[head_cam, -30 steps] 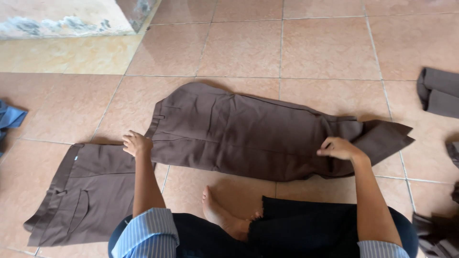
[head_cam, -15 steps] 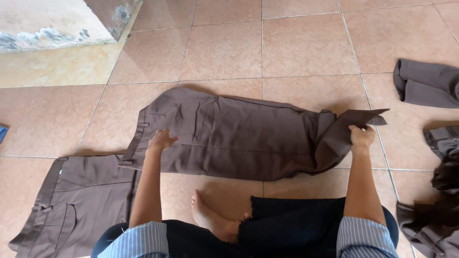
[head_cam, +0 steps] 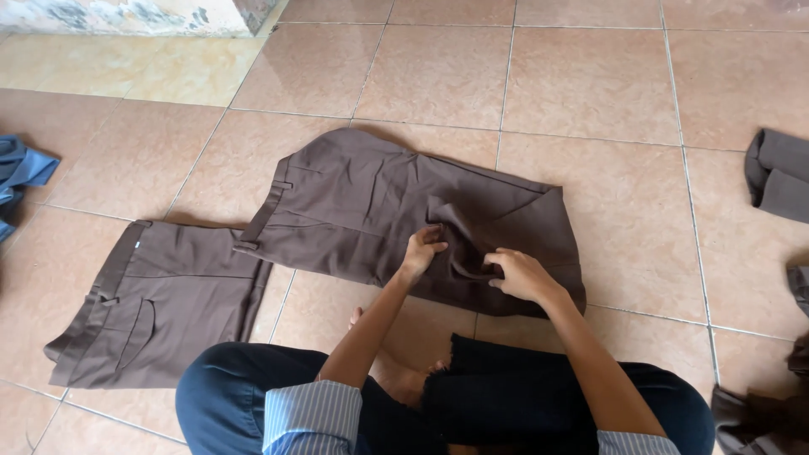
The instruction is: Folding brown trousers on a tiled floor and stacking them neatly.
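Domestic interior, most likely a home floor used for sorting laundry. The floor (head_cam: 590,76) is glazed peach ceramic tile with plain grout lines, laid throughout. At 11 o'clock a weathered, stained wall base (head_cam: 126,15) meets a paler yellowish strip of tile. Garments lie directly on the floor: brown trousers (head_cam: 379,211) at centre, a second brown pair (head_cam: 152,295) at 8 o'clock, a folded grey garment (head_cam: 779,173) at 3 o'clock, blue cloth (head_cam: 21,173) at 9 o'clock. The person sits barefoot on the tiles. No work furniture or equipment is in view.

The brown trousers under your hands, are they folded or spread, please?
Folded: the trousers have their legs doubled back under both hands, left, right.
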